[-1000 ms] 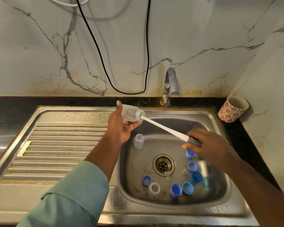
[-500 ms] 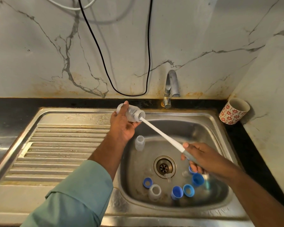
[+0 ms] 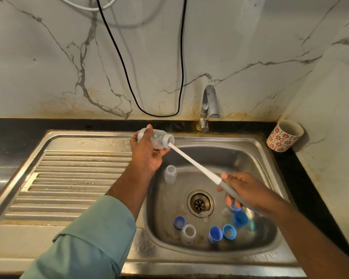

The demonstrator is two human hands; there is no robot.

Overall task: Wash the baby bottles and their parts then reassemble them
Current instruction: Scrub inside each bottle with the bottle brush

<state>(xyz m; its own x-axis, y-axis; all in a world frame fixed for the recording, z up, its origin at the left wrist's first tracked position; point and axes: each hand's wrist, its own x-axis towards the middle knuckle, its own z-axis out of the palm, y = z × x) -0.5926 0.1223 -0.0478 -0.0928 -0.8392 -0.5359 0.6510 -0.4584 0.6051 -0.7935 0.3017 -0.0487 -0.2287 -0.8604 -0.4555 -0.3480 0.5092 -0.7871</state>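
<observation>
Sink basin: a stainless steel bowl with a round drain at its middle; a ribbed draining board joins it on the left.
In the basin: a small clear bottle stands upright, up and left of the drain. A second clear bottle lies below the drain, its open mouth facing the camera. Blue parts lie around it: a blue ring just left of that bottle, a blue cap and another blue ring to its right, and a larger blue cap right of the drain. One more blue piece is half hidden under the right hand.
Held bottle: clear plastic, tilted on its side above the basin's upper left corner, threaded mouth pointing right.
Left hand: grip closed around the held bottle's body, thumb across the top.
Bottle brush: a white stem runs from inside the held bottle's mouth down and right to a grey handle.
Right hand: grip closed around the grey handle, above the drain's right side.
Tap: a chrome spout behind the basin; no water can be seen running.
Tabletop: dark stone; a white cup with red flowers leans in the corner, right of the tap.
</observation>
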